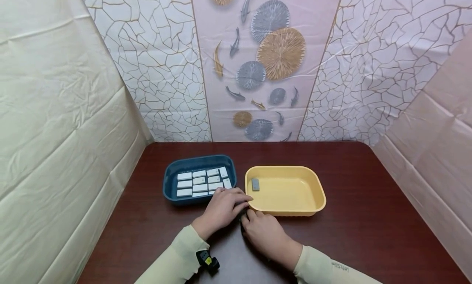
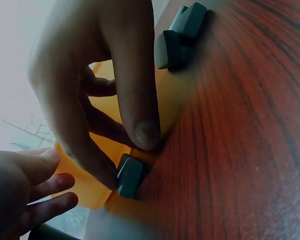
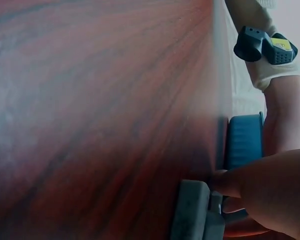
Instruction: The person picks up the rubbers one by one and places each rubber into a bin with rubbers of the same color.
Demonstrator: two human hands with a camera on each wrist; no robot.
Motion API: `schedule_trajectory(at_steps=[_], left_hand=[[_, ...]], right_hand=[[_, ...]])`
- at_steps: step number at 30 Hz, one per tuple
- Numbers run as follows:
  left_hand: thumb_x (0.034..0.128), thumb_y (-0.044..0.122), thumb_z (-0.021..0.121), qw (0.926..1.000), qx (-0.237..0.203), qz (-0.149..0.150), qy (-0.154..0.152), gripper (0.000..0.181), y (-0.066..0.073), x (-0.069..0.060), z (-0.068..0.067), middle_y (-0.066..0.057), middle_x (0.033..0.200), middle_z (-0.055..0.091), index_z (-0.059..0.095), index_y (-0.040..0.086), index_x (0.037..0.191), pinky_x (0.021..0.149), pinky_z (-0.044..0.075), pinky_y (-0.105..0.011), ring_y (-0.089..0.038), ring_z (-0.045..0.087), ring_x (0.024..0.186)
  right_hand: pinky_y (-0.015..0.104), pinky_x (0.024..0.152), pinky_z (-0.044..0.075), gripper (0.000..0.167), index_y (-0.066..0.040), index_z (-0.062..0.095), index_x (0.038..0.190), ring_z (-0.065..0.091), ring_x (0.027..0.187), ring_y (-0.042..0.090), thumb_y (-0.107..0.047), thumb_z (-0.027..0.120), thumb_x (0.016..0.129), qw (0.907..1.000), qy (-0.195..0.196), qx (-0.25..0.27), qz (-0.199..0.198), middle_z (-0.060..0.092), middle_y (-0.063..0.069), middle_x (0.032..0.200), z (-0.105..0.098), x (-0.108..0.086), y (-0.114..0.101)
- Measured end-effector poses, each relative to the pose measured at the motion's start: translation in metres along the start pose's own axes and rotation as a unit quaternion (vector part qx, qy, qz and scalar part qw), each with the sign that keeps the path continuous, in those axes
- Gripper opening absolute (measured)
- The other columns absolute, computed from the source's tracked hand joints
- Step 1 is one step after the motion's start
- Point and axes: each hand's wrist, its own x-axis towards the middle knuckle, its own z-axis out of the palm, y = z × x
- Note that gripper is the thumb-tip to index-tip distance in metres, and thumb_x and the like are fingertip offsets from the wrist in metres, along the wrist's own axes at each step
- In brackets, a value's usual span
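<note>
My left hand point(image 1: 225, 205) has its fingers extended and slightly bent over the near left corner of the yellow tray point(image 1: 318, 189). Close to it, my right hand point(image 1: 267, 234) curls its fingers near the tabletop. In the left wrist view, the right index fingertip touches a small dark rectangular tile point(image 2: 130, 178), and the thumb stands close by. Whether these two fingers pinch the tile is unclear. Under the same hand lie more dark tiles point(image 2: 190, 22), and the right wrist view shows a grey tile point(image 3: 190, 210) near the fingers.
Left of the hands stands a blue tray point(image 1: 169, 194) with several white-faced tiles point(image 1: 200, 188) lying flat in it. A lone grey tile point(image 1: 255, 185) lies at the left inside the yellow tray. Both stand on a dark reddish wooden table point(image 1: 354, 226). A patterned cloth hangs behind.
</note>
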Motion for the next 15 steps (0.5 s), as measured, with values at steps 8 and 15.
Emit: schedule_trajectory(at_steps=[8,15], left_hand=[[0.1118,0.033,0.068,0.9999,-0.002,-0.01,-0.006,0.028,0.0013,-0.0004,-0.0014,0.01,0.124,0.074,0.079,0.031,0.137,0.092,0.041,-0.041,-0.012,0.068,0.111],[0.1114,0.033,0.069,0.9999,-0.006,-0.013,-0.007,0.028,0.0006,0.0003,-0.0002,0.012,0.124,0.074,0.079,0.032,0.137,0.092,0.04,-0.04,-0.009,0.067,0.112]], right_hand=[[0.034,0.06,0.056,0.022,-0.012,0.074,0.097,0.06,0.073,0.022,-0.031,0.085,0.096,0.9974,-0.006,0.069,0.018,0.063,0.007,0.092,0.0003,0.0005,-0.0025],[0.035,0.059,0.054,0.012,-0.015,0.072,0.1,0.062,0.079,0.023,-0.022,0.082,0.1,0.9884,-0.025,0.145,0.037,0.061,0.007,0.095,-0.005,-0.003,-0.0007]])
